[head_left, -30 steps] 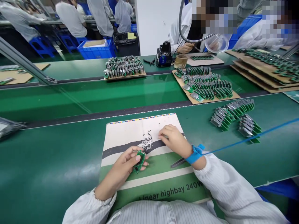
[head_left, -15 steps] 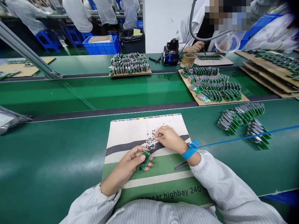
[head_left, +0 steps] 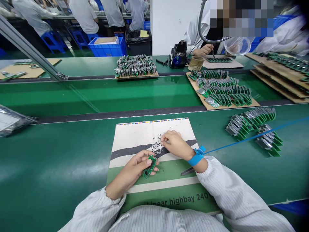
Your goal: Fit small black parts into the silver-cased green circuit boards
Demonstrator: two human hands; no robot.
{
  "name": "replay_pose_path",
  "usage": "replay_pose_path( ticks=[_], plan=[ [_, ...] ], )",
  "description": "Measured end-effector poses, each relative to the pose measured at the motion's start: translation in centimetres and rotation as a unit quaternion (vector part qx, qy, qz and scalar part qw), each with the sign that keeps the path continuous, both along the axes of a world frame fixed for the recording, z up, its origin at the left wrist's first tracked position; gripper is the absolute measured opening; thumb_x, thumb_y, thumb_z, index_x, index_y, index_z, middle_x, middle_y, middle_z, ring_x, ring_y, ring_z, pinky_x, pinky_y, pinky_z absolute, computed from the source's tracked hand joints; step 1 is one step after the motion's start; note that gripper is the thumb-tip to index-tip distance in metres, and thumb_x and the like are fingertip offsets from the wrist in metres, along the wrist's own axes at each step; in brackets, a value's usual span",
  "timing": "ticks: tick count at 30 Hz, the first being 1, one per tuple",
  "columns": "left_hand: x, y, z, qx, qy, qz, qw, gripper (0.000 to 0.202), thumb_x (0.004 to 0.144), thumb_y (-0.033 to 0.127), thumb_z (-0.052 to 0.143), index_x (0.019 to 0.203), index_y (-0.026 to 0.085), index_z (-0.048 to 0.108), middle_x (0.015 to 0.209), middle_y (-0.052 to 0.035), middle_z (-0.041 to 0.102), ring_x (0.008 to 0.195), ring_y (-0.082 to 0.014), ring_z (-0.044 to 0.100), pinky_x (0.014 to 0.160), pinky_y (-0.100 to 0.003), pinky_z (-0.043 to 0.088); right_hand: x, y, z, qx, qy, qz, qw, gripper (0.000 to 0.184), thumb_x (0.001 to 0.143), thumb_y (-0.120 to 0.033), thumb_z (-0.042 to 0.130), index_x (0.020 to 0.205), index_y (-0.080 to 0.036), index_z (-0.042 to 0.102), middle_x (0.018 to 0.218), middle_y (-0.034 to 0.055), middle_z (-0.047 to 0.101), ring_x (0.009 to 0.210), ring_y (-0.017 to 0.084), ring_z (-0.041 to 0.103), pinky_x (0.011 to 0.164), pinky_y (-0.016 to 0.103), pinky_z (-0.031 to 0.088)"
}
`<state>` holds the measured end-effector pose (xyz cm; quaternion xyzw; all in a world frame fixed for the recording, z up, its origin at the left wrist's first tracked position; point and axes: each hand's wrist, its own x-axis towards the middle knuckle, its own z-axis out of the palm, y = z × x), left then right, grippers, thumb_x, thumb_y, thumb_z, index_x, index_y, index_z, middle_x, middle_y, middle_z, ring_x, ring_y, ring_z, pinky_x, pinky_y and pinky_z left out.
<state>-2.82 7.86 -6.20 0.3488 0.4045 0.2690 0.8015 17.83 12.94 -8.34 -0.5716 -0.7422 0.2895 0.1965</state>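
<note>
My left hand (head_left: pixel 137 168) grips a small green circuit board (head_left: pixel 150 166) between thumb and fingers, tilted above a printed cardboard sheet (head_left: pixel 130 135). A loose scatter of tiny black and white parts (head_left: pixel 157 146) lies on the sheet just beyond the board. At the right side of that scatter is my right hand (head_left: pixel 175 144), thumb and index finger pinched together. Whatever the pinch holds, if anything, is too small to make out. A blue wrist strap (head_left: pixel 196 157) circles my right wrist. Tweezers (head_left: pixel 187 171) lie on the sheet beneath that wrist, partly hidden by the sleeve.
Circuit boards (head_left: pixel 251 122) stand in rows to the right, crossed by the strap's blue cord (head_left: pixel 231 144). Past the table's dark rail, cardboard trays of boards (head_left: pixel 220 88) sit on the green belt. Opposite, a co-worker's hand (head_left: pixel 204 50) works over a board. A plastic bag (head_left: pixel 14 120) lies left.
The whole view has shifted slightly. My left hand has turned the circuit board a little, while my right hand stays pinched beside the tiny parts.
</note>
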Motion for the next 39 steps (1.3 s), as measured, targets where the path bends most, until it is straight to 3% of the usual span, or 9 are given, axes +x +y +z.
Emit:
replay_pose_path(
  ticks=[8, 14, 21, 39],
  plan=[
    [0.2, 0.0, 0.2, -0.007, -0.011, 0.012, 1.0, 0.036, 0.077, 0.04, 0.075, 0.098, 0.016, 0.057, 0.087, -0.0053, 0.067, 0.076, -0.0162, 0.065, 0.068, -0.028, 0.051, 0.5, -0.1, -0.1, 0.018, 0.029, 0.011, 0.999, 0.012, 0.087, -0.014, 0.056, 0.077, -0.019, 0.058, 0.083, 0.0024, 0.06, 0.085, 0.018, 0.054, 0.08, 0.033, 0.037],
    [0.4, 0.0, 0.4, -0.05, -0.028, 0.043, 0.997, 0.029, 0.085, 0.042, 0.063, 0.095, 0.015, 0.058, 0.09, -0.0094, 0.068, 0.079, -0.0204, 0.066, 0.065, -0.03, 0.051, 1.4, -0.2, 0.1, 0.031, 0.042, 0.014, 0.999, 0.014, 0.091, -0.012, 0.045, 0.081, -0.018, 0.052, 0.084, 0.0028, 0.059, 0.078, 0.015, 0.054, 0.071, 0.028, 0.04],
    [0.5, 0.0, 0.3, -0.052, -0.033, 0.038, 0.997, 0.027, 0.087, 0.038, 0.062, 0.097, 0.014, 0.058, 0.091, -0.0108, 0.069, 0.078, -0.02, 0.067, 0.064, -0.028, 0.051, 0.3, -0.3, -0.5, 0.033, -0.009, 0.004, 0.999, 0.002, 0.086, -0.02, 0.061, 0.085, -0.02, 0.06, 0.096, 0.0059, 0.059, 0.095, 0.023, 0.051, 0.081, 0.037, 0.034],
    [0.3, 0.0, 0.2, -0.05, -0.032, 0.029, 0.998, 0.027, 0.085, 0.038, 0.064, 0.097, 0.014, 0.059, 0.088, -0.0094, 0.068, 0.08, -0.0201, 0.067, 0.069, -0.03, 0.053, -0.6, -0.7, -0.2, 0.019, -0.035, -0.016, 0.999, 0.006, 0.086, -0.014, 0.058, 0.084, -0.019, 0.059, 0.096, 0.0055, 0.06, 0.096, 0.023, 0.05, 0.079, 0.035, 0.03]
  ],
)
